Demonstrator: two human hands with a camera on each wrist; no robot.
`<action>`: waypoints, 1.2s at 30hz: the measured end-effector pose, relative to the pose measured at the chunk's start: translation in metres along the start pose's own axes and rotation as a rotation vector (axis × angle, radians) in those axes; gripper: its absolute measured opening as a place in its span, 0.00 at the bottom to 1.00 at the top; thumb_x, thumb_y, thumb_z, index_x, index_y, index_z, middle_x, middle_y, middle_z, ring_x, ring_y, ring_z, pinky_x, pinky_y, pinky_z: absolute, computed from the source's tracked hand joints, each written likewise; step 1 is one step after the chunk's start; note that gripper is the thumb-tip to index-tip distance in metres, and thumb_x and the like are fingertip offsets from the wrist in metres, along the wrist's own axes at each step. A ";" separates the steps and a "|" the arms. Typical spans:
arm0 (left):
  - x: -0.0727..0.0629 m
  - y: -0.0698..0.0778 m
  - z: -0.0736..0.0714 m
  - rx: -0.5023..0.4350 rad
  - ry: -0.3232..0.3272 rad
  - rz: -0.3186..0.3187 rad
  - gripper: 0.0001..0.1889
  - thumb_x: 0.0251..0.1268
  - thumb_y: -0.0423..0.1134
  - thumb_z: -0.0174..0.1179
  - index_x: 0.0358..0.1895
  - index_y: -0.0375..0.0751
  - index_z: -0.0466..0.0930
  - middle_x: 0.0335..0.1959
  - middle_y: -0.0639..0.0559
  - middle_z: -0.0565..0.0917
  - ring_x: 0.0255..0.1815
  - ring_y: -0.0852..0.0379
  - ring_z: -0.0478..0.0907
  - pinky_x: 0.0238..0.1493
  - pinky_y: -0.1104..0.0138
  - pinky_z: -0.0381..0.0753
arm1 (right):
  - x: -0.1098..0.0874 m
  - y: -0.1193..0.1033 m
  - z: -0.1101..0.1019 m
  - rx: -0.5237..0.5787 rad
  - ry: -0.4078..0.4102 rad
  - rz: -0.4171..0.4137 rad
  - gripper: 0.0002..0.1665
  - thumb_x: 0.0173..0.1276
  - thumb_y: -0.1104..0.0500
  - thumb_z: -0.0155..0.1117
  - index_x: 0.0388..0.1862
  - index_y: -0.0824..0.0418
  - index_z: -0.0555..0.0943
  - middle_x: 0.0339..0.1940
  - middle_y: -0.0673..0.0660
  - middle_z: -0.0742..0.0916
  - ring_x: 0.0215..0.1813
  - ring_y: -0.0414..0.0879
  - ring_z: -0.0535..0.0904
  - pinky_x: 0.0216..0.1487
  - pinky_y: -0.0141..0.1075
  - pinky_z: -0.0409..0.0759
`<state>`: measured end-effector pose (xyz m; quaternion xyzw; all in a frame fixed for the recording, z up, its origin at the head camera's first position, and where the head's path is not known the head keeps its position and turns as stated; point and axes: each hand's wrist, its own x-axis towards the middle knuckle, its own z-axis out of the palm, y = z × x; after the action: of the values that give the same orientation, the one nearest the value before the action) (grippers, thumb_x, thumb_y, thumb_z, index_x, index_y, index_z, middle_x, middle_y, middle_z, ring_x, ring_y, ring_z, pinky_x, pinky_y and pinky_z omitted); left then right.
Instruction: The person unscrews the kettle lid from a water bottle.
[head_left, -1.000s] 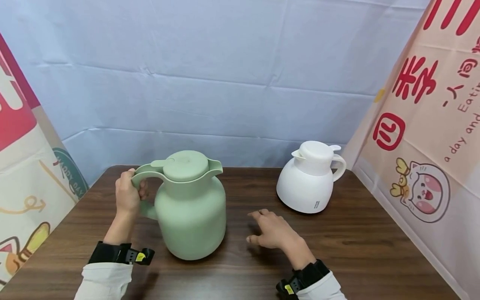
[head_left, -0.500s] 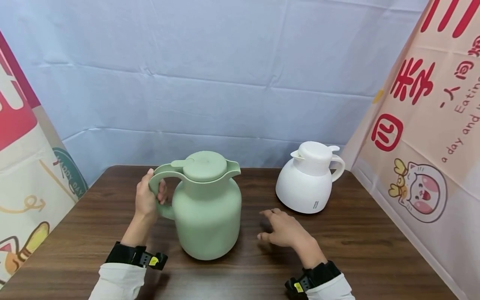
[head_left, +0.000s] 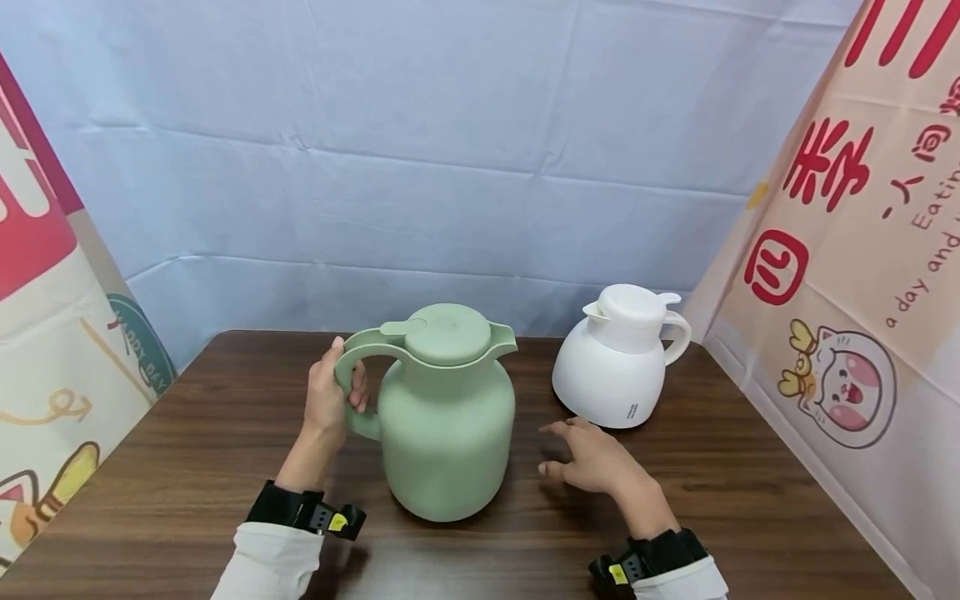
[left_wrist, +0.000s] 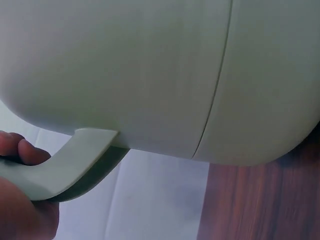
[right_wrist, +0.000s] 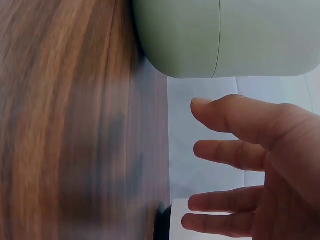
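A large pale green thermos jug (head_left: 448, 433) stands upright near the middle of the table, its spout facing right. My left hand (head_left: 327, 392) grips its handle (head_left: 363, 423) from the left, fingers curled through the loop. In the left wrist view the fingers wrap the lower part of the handle (left_wrist: 65, 167), under the jug body (left_wrist: 150, 75). To the right of the jug, my right hand (head_left: 592, 457) hovers low with its fingers spread and nothing in them. The right wrist view shows the thumb (right_wrist: 235, 117) close to the jug's side (right_wrist: 190, 40), with a gap between.
A smaller white thermos jug (head_left: 611, 367) stands at the back right, handle to the right, just beyond my right hand. The dark wooden table (head_left: 187, 467) ends at a pale blue cloth backdrop (head_left: 450, 167). Printed cloths (head_left: 832, 292) hang along both sides.
My left hand has moved the green thermos jug rightward across the table, still upright. My right hand has shifted a little to the right as well. The white jug has stayed put.
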<state>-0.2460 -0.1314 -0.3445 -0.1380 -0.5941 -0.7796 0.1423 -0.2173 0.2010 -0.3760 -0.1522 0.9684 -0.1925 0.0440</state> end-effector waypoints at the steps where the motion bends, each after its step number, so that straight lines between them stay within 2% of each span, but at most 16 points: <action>1: -0.001 -0.001 0.002 -0.005 -0.006 0.000 0.32 0.75 0.54 0.35 0.12 0.37 0.62 0.05 0.52 0.61 0.07 0.58 0.58 0.13 0.67 0.62 | 0.000 0.002 -0.001 -0.003 0.001 -0.001 0.30 0.57 0.50 0.70 0.58 0.58 0.76 0.55 0.59 0.76 0.55 0.55 0.73 0.51 0.49 0.72; 4: -0.004 -0.003 0.008 -0.004 -0.022 0.013 0.31 0.75 0.53 0.34 0.14 0.37 0.64 0.06 0.51 0.63 0.08 0.58 0.58 0.14 0.67 0.62 | -0.001 0.006 -0.003 -0.003 0.007 -0.001 0.30 0.57 0.50 0.70 0.57 0.59 0.76 0.53 0.59 0.77 0.55 0.55 0.73 0.51 0.49 0.71; 10: -0.008 -0.012 0.021 -0.003 -0.037 0.078 0.29 0.77 0.49 0.31 0.17 0.35 0.66 0.08 0.53 0.64 0.09 0.58 0.59 0.16 0.67 0.62 | -0.004 0.013 -0.009 -0.006 0.031 0.009 0.32 0.56 0.51 0.70 0.58 0.61 0.75 0.53 0.61 0.77 0.56 0.57 0.72 0.52 0.50 0.71; 13: -0.009 -0.015 0.026 -0.011 -0.029 0.081 0.29 0.77 0.49 0.33 0.17 0.35 0.67 0.08 0.52 0.64 0.09 0.58 0.59 0.16 0.67 0.62 | -0.006 0.016 -0.011 -0.010 0.034 0.014 0.32 0.56 0.51 0.70 0.58 0.62 0.75 0.53 0.63 0.77 0.56 0.57 0.72 0.52 0.50 0.71; 22: -0.013 -0.015 0.035 0.001 0.040 0.030 0.35 0.74 0.54 0.37 0.14 0.27 0.63 0.07 0.48 0.64 0.10 0.52 0.66 0.19 0.62 0.72 | -0.010 0.026 -0.016 0.023 0.053 -0.011 0.29 0.58 0.52 0.68 0.57 0.64 0.76 0.54 0.62 0.78 0.59 0.59 0.70 0.54 0.52 0.68; 30: -0.016 -0.017 0.042 0.022 0.103 -0.043 0.33 0.73 0.57 0.39 0.12 0.35 0.67 0.05 0.49 0.65 0.08 0.54 0.65 0.16 0.63 0.70 | -0.010 0.031 -0.019 0.005 0.076 -0.038 0.30 0.57 0.52 0.69 0.55 0.67 0.76 0.53 0.64 0.78 0.58 0.60 0.70 0.54 0.53 0.68; 36: -0.017 -0.022 0.051 0.049 0.092 -0.064 0.34 0.72 0.58 0.38 0.13 0.35 0.67 0.06 0.49 0.65 0.09 0.54 0.66 0.19 0.61 0.72 | -0.011 0.033 -0.018 0.006 0.060 -0.022 0.32 0.57 0.52 0.70 0.56 0.68 0.75 0.53 0.64 0.78 0.58 0.60 0.70 0.54 0.53 0.68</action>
<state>-0.2368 -0.0759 -0.3577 -0.0794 -0.6099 -0.7745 0.1477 -0.2187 0.2401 -0.3719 -0.1571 0.9670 -0.2003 0.0134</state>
